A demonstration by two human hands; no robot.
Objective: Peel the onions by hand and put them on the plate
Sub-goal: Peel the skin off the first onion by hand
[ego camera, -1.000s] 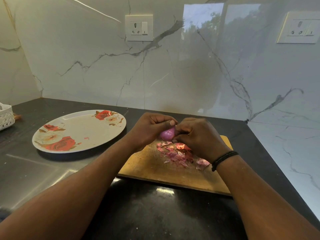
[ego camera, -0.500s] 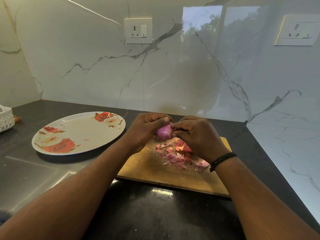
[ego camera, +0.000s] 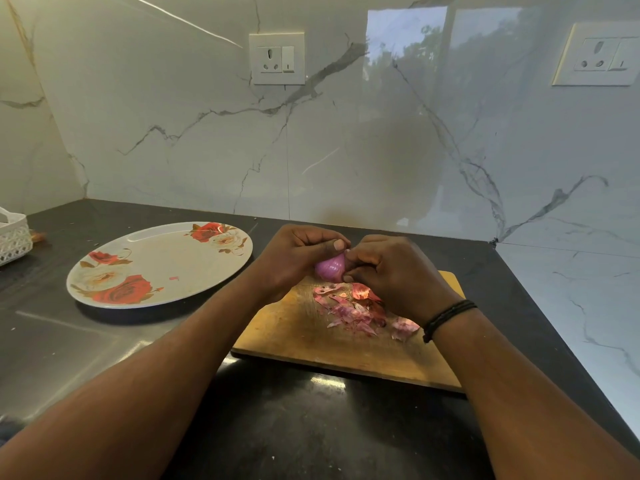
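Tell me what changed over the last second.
Little. Both hands, left and right, keep gripping the onion above the board; more of its purple body now shows between them, and the right fingertips stay at its top, picking skin. The peels and the plate, still without onions, stayed put.

Both forearms are reaching forward and angling inward, so that the two hands are meeting knuckle to knuckle out in front of the person. The left hand point(ego camera: 294, 252) is curling its fingers under and around the onion point(ego camera: 330, 267), with its thumb lying across the top toward the right hand. The right hand point(ego camera: 391, 268), wearing a dark band at the wrist, is bending its fingers tightly and pinching at the side of the onion nearest it, its fingertips touching those of the left.
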